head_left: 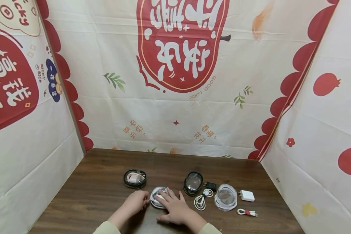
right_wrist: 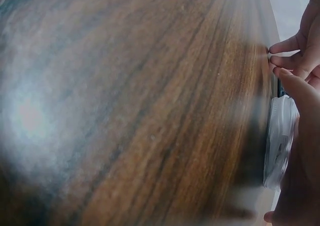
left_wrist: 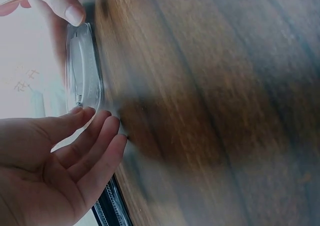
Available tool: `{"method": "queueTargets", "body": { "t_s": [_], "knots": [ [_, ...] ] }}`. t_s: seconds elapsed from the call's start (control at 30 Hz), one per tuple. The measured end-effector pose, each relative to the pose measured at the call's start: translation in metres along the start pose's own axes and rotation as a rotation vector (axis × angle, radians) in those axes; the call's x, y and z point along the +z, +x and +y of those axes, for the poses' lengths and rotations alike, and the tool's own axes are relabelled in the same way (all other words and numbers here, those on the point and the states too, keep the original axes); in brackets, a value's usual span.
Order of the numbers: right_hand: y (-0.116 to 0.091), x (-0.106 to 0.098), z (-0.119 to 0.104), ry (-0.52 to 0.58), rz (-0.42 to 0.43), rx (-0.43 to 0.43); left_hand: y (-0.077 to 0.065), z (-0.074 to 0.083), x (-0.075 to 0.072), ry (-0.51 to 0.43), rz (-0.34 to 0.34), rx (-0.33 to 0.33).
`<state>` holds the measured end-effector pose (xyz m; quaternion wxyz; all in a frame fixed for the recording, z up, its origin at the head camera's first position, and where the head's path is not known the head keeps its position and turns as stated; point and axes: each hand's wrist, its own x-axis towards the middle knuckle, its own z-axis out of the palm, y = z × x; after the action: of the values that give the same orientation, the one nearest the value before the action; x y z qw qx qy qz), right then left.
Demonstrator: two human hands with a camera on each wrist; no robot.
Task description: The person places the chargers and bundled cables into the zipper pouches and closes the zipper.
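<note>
A clear, white-edged oval case (head_left: 154, 202) with a white item inside lies on the table between both hands. My left hand (head_left: 136, 201) pinches its left end with thumb and index finger, the other fingers loosely bent in the left wrist view. My right hand (head_left: 175, 208) lies over the case's right part, fingers spread, covering some of it. In the right wrist view the case (right_wrist: 279, 141) is seen edge-on, partly hidden by a hand. Behind my left hand lies a black-edged clear case (head_left: 135, 179) with a white adapter and cable inside.
Right of my hands are another black-edged case (head_left: 193, 183), a black adapter (head_left: 211, 186), a tied white cable (head_left: 200, 202), a second white-edged case (head_left: 226, 197), a white adapter (head_left: 247, 195) and a short cable with a red tie (head_left: 247, 212). Printed cloth walls surround the wooden table (head_left: 99, 182).
</note>
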<state>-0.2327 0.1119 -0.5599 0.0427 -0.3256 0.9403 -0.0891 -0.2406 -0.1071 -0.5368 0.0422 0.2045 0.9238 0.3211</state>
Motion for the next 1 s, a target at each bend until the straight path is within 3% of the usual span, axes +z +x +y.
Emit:
{"method": "queueTargets", "body": {
  "t_s": [0.43, 1.0],
  "knots": [
    [0.001, 0.000, 0.003, 0.054, -0.025, -0.008, -0.007, -0.003, -0.001, -0.325, -0.125, -0.093],
    [-0.001, 0.004, -0.003, 0.070, 0.033, 0.014, -0.010, 0.009, 0.010, -0.420, -0.172, -0.142]
  ]
}}
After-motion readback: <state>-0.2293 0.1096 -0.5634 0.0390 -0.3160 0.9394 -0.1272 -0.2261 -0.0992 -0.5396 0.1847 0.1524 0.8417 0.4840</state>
